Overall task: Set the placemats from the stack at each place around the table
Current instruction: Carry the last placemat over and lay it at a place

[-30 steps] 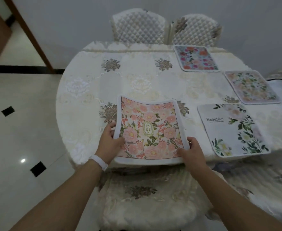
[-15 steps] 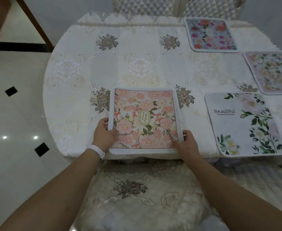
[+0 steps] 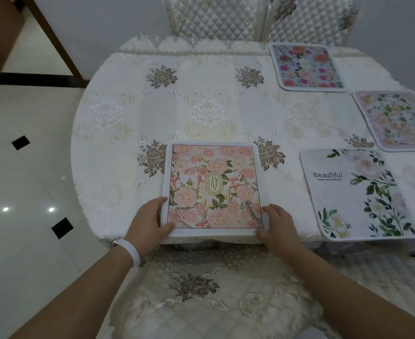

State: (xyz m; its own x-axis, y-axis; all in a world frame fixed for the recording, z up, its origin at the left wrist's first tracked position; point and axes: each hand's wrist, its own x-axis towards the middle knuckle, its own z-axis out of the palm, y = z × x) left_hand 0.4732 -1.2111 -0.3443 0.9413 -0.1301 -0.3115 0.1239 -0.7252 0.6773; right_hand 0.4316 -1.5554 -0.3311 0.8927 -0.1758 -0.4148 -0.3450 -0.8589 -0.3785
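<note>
Pink placemat (image 3: 213, 189) flat on table (image 3: 201, 106) | left hand (image 3: 147, 223), right hand (image 3: 277, 226) hold corners

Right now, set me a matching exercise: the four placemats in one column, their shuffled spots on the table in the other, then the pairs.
1. pink Garden mat
2. Beautiful mat
3. pale lilac-edged mat
4. blue mat

A. far side, before the quilted chair
B. near edge, held by left hand and right hand
C. right side, cut off by the frame
D. near edge, right of both hands, untouched

Pairs: 1-B, 2-D, 3-C, 4-A.
</note>
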